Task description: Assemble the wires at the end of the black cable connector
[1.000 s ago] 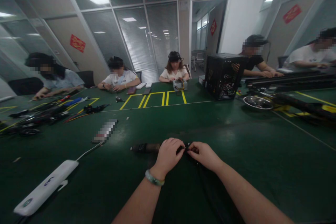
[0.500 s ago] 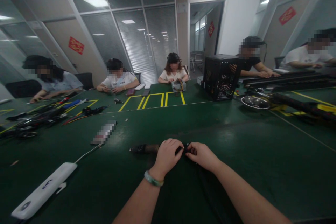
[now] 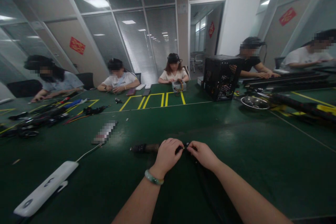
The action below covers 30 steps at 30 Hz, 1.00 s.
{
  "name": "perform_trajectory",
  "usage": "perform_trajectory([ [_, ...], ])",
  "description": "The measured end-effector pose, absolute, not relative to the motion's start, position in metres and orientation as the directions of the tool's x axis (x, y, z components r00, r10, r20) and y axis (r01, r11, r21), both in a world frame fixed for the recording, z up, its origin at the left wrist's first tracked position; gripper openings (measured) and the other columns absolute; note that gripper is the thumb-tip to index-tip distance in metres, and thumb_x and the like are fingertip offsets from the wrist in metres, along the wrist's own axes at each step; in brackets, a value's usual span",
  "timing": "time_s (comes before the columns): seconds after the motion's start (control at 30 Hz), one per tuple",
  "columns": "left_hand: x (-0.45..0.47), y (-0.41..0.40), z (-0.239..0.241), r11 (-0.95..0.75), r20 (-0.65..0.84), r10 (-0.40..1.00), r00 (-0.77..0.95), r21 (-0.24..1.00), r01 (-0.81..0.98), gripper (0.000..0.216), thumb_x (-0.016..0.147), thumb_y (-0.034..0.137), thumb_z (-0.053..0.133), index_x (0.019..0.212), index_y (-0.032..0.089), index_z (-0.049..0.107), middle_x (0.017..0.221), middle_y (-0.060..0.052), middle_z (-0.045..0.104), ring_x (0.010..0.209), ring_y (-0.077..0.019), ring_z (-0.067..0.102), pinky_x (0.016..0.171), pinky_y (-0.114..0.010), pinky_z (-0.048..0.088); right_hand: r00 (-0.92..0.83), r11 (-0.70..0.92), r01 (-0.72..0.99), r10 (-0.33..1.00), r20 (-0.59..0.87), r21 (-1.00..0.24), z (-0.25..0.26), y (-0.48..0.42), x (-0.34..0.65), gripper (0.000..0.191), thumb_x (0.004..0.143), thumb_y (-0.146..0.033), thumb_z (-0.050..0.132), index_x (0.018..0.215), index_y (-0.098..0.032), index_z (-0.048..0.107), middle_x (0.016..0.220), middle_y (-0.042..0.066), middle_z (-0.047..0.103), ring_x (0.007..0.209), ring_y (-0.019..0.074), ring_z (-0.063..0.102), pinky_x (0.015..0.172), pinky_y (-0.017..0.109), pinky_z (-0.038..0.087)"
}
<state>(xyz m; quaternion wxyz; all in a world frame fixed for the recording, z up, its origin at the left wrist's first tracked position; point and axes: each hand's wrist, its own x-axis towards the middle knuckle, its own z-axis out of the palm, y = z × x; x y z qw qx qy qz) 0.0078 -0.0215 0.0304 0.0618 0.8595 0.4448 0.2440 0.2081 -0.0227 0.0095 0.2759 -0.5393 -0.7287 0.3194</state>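
My left hand (image 3: pixel 168 155), with a green bead bracelet on the wrist, is curled shut around a dark cable bundle (image 3: pixel 144 147) that sticks out to its left on the green table (image 3: pixel 236 147). My right hand (image 3: pixel 203 154) pinches a small black piece of the same bundle right beside the left fingers. Both hands meet at the table's near middle. Dark cables trail from under my hands toward me, hard to make out against the mat.
A white power strip (image 3: pixel 44 189) lies near left, a phone (image 3: pixel 105 132) beyond it. Cables and tools (image 3: pixel 39 119) clutter the left. A black computer case (image 3: pixel 222 76) and a metal bowl (image 3: pixel 255 102) stand far right. Several people sit around the table's far side.
Almost nothing has changed; my hands stay joined on the bundle, with only slight finger shifts and a small camera sway.
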Motion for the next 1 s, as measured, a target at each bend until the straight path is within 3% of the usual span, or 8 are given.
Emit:
perform_trajectory([
  [0.47, 0.0050, -0.0194, 0.0241, -0.599, 0.359, 0.795, 0.489, 0.333, 0.728, 0.015, 0.090, 0.024, 0.055, 0.103, 0.026, 0.062, 0.109, -0.001, 0.063, 0.104, -0.0203, 0.055, 0.091, -0.038, 0.041, -0.250, 0.212, 0.659, 0.967, 0.056, -0.721, 0.0103, -0.0226, 0.2074, 0.018, 0.091, -0.030, 0.050, 0.086, -0.021, 0.064, 0.082, 0.001, 0.067, 0.072, 0.0160, 0.060, 0.062, 0.024, 0.039],
  [1.0, 0.0068, -0.0194, 0.0266, -0.610, 0.363, 0.785, 0.501, 0.314, 0.728, 0.014, 0.091, 0.027, 0.056, 0.101, 0.026, 0.064, 0.109, -0.002, 0.064, 0.104, -0.0206, 0.054, 0.090, -0.038, 0.041, -0.249, 0.274, 0.664, 0.958, 0.140, -0.695, 0.0071, -0.0234, 0.2003, 0.019, 0.090, -0.030, 0.053, 0.086, -0.023, 0.070, 0.091, 0.002, 0.070, 0.084, 0.0189, 0.062, 0.075, 0.026, 0.042],
])
